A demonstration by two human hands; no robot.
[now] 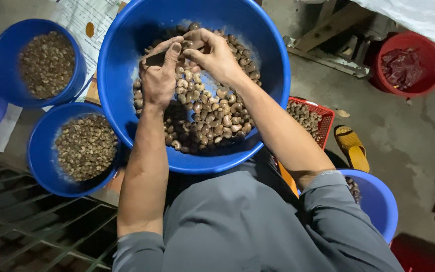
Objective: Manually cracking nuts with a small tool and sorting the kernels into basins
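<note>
While my left hand grips a dark blade and my right hand pinches one cashew nut, both hover at frame centre-top inside the big blue basin. Three smaller blue tubs crowd the left edge; a printed paper sheet lies upper left.

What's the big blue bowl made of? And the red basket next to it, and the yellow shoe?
The big blue bowl looks like plastic: one even colour with a smooth rim that shines a little. The red basket seems to be plastic too, with walls moulded as an open grid of holes. The yellow shoe is probably rubber or soft plastic, matte, with a woven-looking pattern on top; it is hard to tell for sure.
</note>
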